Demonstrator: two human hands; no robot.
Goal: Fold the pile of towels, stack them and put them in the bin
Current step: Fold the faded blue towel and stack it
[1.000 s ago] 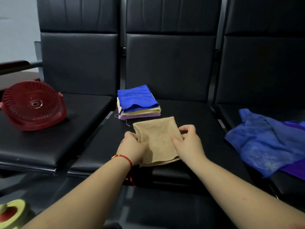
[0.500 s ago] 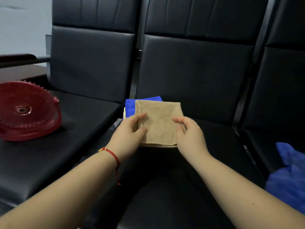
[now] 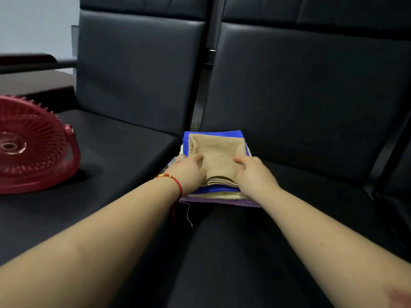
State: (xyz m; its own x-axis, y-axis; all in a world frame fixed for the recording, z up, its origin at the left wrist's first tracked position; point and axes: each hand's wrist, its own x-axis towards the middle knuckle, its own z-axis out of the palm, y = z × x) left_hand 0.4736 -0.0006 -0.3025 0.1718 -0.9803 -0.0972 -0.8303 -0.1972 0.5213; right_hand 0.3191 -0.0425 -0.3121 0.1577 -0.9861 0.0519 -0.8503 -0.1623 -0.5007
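Folded tan towel [image 3: 216,156] held on top of a towel stack [image 3: 213,195] on a row of black padded seats.

The left hand [image 3: 189,170] and the right hand [image 3: 255,174] each grip a side of the tan towel near its front edge, fingers curled onto the cloth. The towel lies on a blue towel [image 3: 238,134], with a pale yellow layer and a purple one under that, all on the middle seat cushion [image 3: 289,218] close to its backrest [image 3: 300,96]. A red bracelet [image 3: 175,182] circles the left wrist. On the left seat [image 3: 111,156] stands a red slatted plastic bin [image 3: 33,145], tipped on its side, well apart from the stack. Behind it are a dark armrest [image 3: 26,61] and a pale wall [image 3: 37,23].
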